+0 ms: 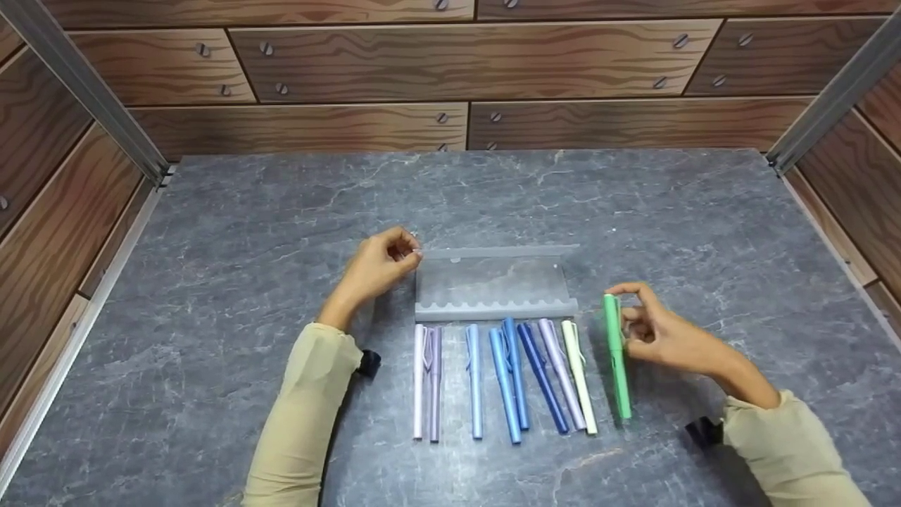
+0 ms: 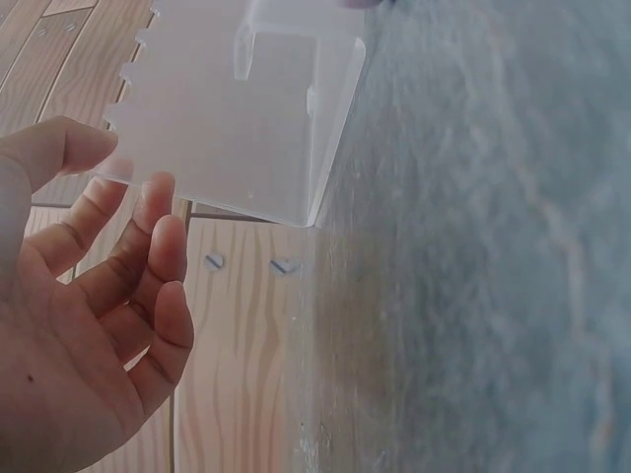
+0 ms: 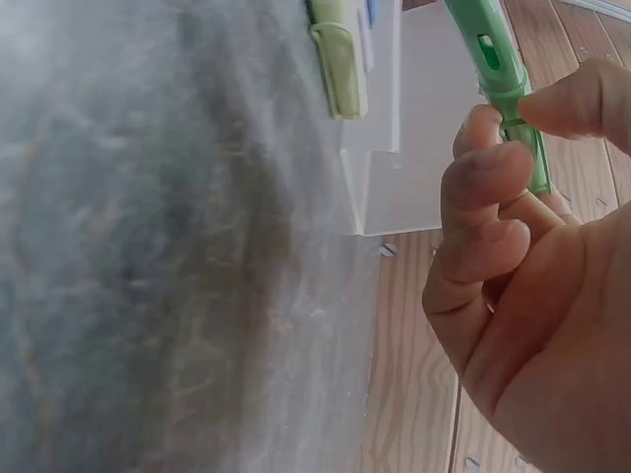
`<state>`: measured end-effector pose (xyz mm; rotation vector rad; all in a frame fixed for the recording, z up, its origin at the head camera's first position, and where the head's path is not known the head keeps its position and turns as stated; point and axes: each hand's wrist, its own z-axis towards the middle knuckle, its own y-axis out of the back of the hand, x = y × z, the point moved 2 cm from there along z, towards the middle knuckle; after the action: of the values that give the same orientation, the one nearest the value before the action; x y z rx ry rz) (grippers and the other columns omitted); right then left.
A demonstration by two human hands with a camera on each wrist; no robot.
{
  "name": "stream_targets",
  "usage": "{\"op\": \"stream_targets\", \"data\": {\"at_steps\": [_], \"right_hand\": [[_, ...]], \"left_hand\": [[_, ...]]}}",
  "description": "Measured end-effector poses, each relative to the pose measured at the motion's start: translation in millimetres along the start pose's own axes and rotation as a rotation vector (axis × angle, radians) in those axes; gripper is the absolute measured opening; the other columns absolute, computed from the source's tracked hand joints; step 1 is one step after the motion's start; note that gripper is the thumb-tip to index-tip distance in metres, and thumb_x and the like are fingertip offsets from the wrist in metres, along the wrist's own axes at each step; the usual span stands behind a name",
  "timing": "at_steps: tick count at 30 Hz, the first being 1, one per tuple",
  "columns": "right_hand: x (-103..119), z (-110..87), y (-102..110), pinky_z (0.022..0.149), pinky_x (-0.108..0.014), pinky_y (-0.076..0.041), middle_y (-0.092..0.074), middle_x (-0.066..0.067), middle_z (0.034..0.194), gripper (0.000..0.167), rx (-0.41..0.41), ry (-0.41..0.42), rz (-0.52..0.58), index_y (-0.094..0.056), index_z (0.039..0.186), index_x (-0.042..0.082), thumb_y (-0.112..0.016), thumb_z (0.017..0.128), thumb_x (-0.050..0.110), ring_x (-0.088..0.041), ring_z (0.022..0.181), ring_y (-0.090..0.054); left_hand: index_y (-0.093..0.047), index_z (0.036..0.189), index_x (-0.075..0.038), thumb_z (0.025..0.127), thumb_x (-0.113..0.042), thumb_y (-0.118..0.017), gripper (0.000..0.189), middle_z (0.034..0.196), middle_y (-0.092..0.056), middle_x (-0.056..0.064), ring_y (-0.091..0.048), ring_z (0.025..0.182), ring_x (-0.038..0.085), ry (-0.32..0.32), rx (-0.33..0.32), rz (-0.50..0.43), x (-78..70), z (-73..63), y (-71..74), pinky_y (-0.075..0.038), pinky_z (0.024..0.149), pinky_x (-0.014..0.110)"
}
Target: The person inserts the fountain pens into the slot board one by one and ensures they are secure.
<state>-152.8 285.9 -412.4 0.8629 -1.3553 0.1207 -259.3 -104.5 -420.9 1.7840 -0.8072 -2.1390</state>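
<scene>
A clear plastic pen case [image 1: 493,278] with a notched front strip lies open mid-table. My left hand [image 1: 380,262] pinches its left edge; in the left wrist view, thumb [image 2: 84,143] and index finger are on either side of the sheet [image 2: 217,108]. To the right of the case, my right hand [image 1: 669,338] holds a green pen [image 1: 616,366] nearly upright in the head view, cap end up. The right wrist view has the thumb and fingers around the green pen [image 3: 488,44]. Nearest to it is a pale yellow-green pen [image 1: 579,377].
In a row before the case lie several more pens: a pale pink one [image 1: 419,384], a purple one [image 1: 435,387], a light blue one [image 1: 474,384], two blue ones, a dark blue one [image 1: 543,380] and a lavender one [image 1: 561,373]. Wood-patterned walls [image 1: 352,127] border the marbled table [image 1: 211,282].
</scene>
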Motion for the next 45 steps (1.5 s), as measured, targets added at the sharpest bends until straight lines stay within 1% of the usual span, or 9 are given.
{"op": "stream_targets", "data": {"at_steps": [4,13,17,21,23,29,35,39,45], "right_hand": [[6,2.2,5,0.054,-0.022,-0.041,-0.058,0.006,0.083,0.065,-0.054,0.027,-0.008,-0.020,0.132,-0.002,-0.054,0.079,-0.016,-0.001,0.063,-0.046],[15,13.0,12,0.053,-0.021,-0.042,-0.061,0.004,0.083,0.067,-0.185,-0.001,-0.014,-0.021,0.132,-0.001,-0.052,0.076,-0.019,-0.004,0.061,-0.047],[19,19.5,15,0.051,-0.021,-0.041,-0.059,0.002,0.082,0.066,-0.249,-0.003,-0.012,-0.022,0.132,0.001,-0.053,0.077,-0.018,-0.004,0.059,-0.048],[23,26.6,18,0.052,-0.020,-0.043,-0.055,-0.002,0.080,0.066,-0.308,-0.008,-0.027,-0.021,0.134,0.002,-0.055,0.080,-0.015,-0.004,0.059,-0.049],[24,30.3,19,0.052,-0.020,-0.043,-0.054,-0.002,0.079,0.066,-0.333,-0.013,-0.040,-0.020,0.134,0.002,-0.056,0.081,-0.014,-0.004,0.059,-0.048],[29,40.8,21,0.053,-0.019,-0.043,-0.052,0.001,0.079,0.067,-0.398,-0.017,-0.093,-0.019,0.136,0.000,-0.057,0.082,-0.013,-0.004,0.059,-0.047],[33,49.4,22,0.053,-0.018,-0.042,-0.052,-0.002,0.078,0.068,-0.470,0.000,-0.171,-0.023,0.136,-0.001,-0.058,0.080,-0.014,-0.004,0.059,-0.045],[35,53.9,21,0.053,-0.017,-0.041,-0.052,-0.003,0.077,0.067,-0.508,0.008,-0.222,-0.024,0.136,-0.002,-0.059,0.079,-0.014,-0.004,0.058,-0.044],[37,58.8,19,0.052,-0.015,-0.037,-0.054,-0.004,0.078,0.066,-0.585,0.004,-0.300,-0.028,0.135,0.000,-0.059,0.079,-0.012,-0.002,0.056,-0.043]], "left_hand": [[-0.065,0.093,-0.008,0.085,-0.016,-0.064,0.011,0.084,-0.064,0.002,-0.054,0.075,0.011,0.000,0.009,-0.005,-0.3,0.3,-0.2,-0.045,0.069,0.024],[-0.066,0.093,-0.007,0.086,-0.016,-0.065,0.011,0.083,-0.064,0.002,-0.055,0.074,0.011,-0.009,-0.001,0.003,-0.7,0.3,1.3,-0.044,0.069,0.023],[-0.066,0.093,-0.006,0.085,-0.015,-0.065,0.011,0.084,-0.065,0.004,-0.055,0.074,0.011,-0.010,-0.006,0.000,-0.5,-0.2,1.6,-0.045,0.069,0.023],[-0.066,0.093,-0.006,0.086,-0.015,-0.065,0.011,0.085,-0.065,0.004,-0.055,0.075,0.012,0.000,-0.004,-0.015,0.0,-0.8,1.6,-0.046,0.070,0.024],[-0.066,0.093,-0.006,0.086,-0.015,-0.066,0.011,0.085,-0.065,0.004,-0.055,0.076,0.012,0.007,0.000,-0.021,0.0,-1.0,1.6,-0.046,0.071,0.024],[-0.066,0.094,-0.008,0.087,-0.017,-0.066,0.012,0.085,-0.065,0.003,-0.056,0.077,0.012,0.017,0.005,-0.009,0.4,-0.7,1.2,-0.046,0.071,0.024],[-0.067,0.094,-0.009,0.087,-0.018,-0.065,0.012,0.085,-0.066,0.002,-0.056,0.078,0.013,0.017,0.005,-0.001,0.7,-0.1,1.3,-0.045,0.071,0.024],[-0.067,0.094,-0.008,0.087,-0.018,-0.065,0.012,0.085,-0.066,0.003,-0.057,0.078,0.013,0.002,0.002,0.000,0.8,0.1,1.5,-0.045,0.072,0.025],[-0.067,0.094,-0.007,0.087,-0.016,-0.065,0.012,0.084,-0.066,0.004,-0.057,0.076,0.013,-0.006,-0.004,-0.003,1.1,0.4,0.6,-0.046,0.071,0.024]]}}
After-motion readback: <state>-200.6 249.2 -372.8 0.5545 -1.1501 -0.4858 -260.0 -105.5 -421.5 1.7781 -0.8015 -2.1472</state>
